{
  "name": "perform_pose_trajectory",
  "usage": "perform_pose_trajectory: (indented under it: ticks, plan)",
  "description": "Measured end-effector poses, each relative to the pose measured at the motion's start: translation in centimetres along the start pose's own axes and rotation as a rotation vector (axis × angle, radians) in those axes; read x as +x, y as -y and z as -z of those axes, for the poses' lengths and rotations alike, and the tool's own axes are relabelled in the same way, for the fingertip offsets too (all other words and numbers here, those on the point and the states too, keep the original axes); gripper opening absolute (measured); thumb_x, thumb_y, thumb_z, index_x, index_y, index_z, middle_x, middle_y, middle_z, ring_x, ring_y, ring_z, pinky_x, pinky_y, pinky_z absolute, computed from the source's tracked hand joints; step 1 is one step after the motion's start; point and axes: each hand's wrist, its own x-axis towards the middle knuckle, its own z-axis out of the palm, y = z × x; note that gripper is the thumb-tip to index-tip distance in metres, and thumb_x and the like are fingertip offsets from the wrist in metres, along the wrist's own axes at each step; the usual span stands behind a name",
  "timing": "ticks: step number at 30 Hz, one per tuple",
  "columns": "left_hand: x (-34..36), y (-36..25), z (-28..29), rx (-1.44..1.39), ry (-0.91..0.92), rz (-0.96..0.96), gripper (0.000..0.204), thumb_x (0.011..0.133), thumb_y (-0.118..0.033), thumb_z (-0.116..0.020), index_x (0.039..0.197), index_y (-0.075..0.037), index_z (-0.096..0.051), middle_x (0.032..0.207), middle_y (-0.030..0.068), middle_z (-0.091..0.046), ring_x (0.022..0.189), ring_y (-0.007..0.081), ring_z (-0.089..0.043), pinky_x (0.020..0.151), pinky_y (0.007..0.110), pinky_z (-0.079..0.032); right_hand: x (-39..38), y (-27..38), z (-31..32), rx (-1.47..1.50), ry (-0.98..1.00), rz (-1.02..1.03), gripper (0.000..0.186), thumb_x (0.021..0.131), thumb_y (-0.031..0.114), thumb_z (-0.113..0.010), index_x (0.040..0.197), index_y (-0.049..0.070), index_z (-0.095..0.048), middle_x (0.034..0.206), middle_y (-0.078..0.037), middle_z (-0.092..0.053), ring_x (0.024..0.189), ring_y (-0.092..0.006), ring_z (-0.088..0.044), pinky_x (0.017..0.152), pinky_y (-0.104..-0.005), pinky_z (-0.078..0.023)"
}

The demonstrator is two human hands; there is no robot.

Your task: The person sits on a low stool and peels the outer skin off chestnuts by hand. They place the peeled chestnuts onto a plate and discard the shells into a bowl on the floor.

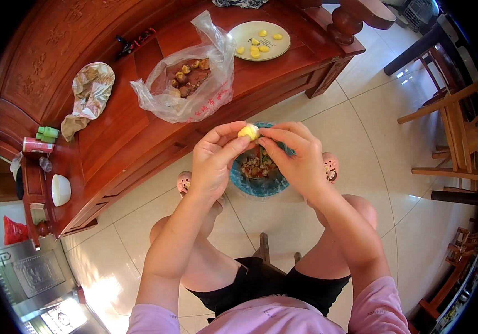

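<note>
In the middle, over a blue lined basin (258, 178) of peelings and scraps, my left hand (214, 164) holds a small peeled yellow piece (248, 131), apparently a chestnut kernel, between thumb and fingers. My right hand (300, 158) is closed in a pinch at its right side, touching it; what exactly those fingertips grip is too small to make out. On the wooden bench ahead, a clear plastic bag (155, 103) lies open with brown chestnuts (183, 78) inside, and a white plate (275, 47) carries several yellow kernels (255, 53).
A patterned cloth (88, 92), green containers (48, 133), a pink can (37, 145) and a white bowl (60, 190) sit on the bench's left part. Wooden chairs (461, 145) stand at the right. My legs straddle a low stool (264, 247); a red bag (15, 228) is at far left.
</note>
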Motion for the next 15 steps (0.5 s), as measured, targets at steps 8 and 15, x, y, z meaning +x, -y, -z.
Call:
perform_pose_trajectory:
  ticks: [8, 15]
  plan:
    - [-0.09, 0.07, 0.28, 0.056, 0.042, -0.015, 0.023, 0.077, 0.000, -0.061, 0.100, 0.001, -0.059, 0.098, 0.0112, -0.061, 0.090, 0.0167, -0.058, 0.080, 0.031, -0.049, 0.18, -0.35, 0.34, 0.004, 0.014, 0.127, 0.012, 0.068, 0.002, -0.065, 0.080, 0.003, -0.065, 0.079, -0.007, -0.060, 0.069, -0.0223, -0.055, 0.057, -0.0308, -0.046]
    - [-0.25, -0.13, 0.30, 0.031, 0.061, 0.015, 0.024, 0.077, 0.000, -0.060, 0.101, 0.001, -0.059, 0.099, 0.0119, -0.061, 0.089, 0.0172, -0.059, 0.078, 0.030, -0.050, 0.36, -0.51, 0.60, 0.026, 0.023, 0.178, 0.013, 0.066, 0.000, -0.065, 0.079, 0.002, -0.063, 0.078, -0.008, -0.060, 0.067, -0.0227, -0.055, 0.056, -0.0307, -0.045]
